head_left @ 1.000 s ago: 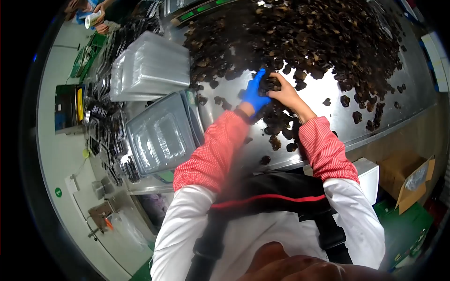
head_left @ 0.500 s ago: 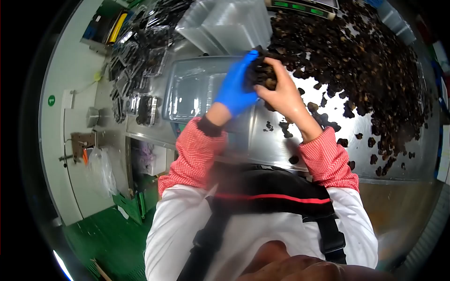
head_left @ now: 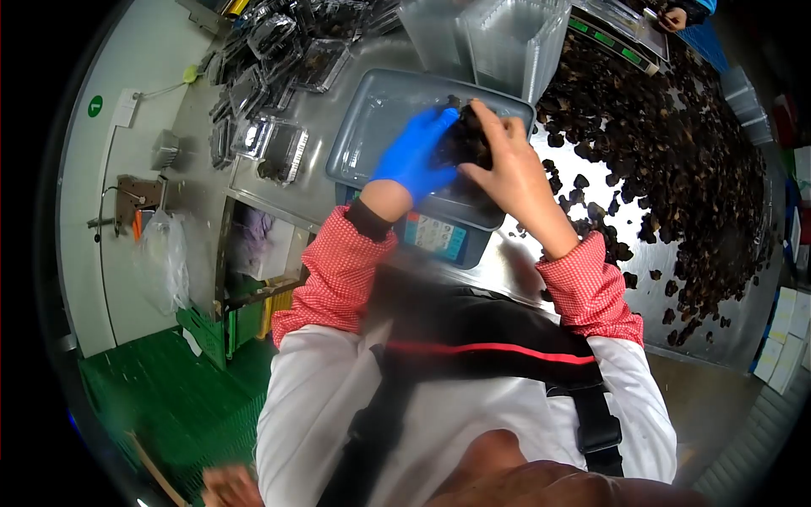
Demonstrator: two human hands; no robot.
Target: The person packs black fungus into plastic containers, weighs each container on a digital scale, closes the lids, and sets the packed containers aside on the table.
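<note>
My left hand (head_left: 414, 160), in its blue glove, and my bare right hand (head_left: 511, 165) are cupped towards each other, grasping a clump of dark, ruffled pieces (head_left: 463, 142) between them. I judge the step in hand to be bringing this clump over the grey tray (head_left: 363, 127), which lies directly beneath both hands; whether my fingers touch its floor I cannot tell. From here, a clean move calls for palms kept level and parted together, so nothing spills over a rim.

Just nearer than my hands, under the tray, a base shows its labelled panel (head_left: 435, 237). The tray's right rim runs close behind my right fingers, so that side is tight; the roomier side is past my left hand, where the tray floor stretches away.

Right of my right wrist, loose pieces dot the metal table (head_left: 596, 165), thickening into a broad heap (head_left: 676, 186). Just beyond my right fingertips, a stack of clear containers (head_left: 515, 51) walls off the way forward. Farther, ahead-left of my glove, lie filled clear packs (head_left: 321, 63); ahead-right, past the stack, a green-lit scale (head_left: 604, 40) sits near another person's hand (head_left: 673, 19).
</note>
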